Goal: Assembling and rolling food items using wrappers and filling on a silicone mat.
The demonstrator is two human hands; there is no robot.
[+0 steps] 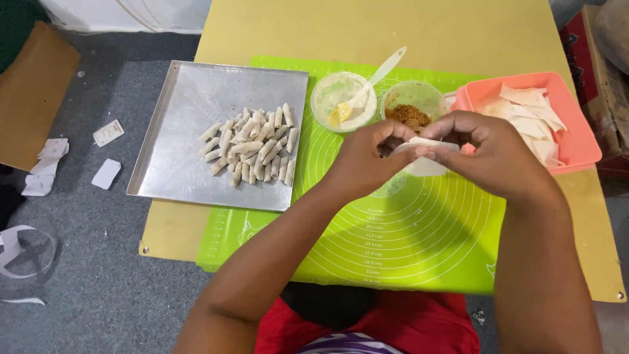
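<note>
Both hands up over the green mat (406,242): left hand (363,160) and right hand (488,154) pinch a pale, thin wrapper (426,164), fingers closed on its edge. Just behind sit a bowl of brown filling (411,108), a paste tub (342,99) with brush, and a pink basket (576,141) of wrappers. Finished rolls (252,144) are heaped on the metal tray (190,105) at left.

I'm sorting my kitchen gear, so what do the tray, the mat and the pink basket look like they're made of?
Tray: metal, likely aluminium or steel, with a dull grey brushed sheen and a folded rim.
Mat: probably silicone, a thin, flat, lime green sheet with printed circles.
Pink basket: plastic by its look, with an even matte colour and moulded rounded corners.
</note>
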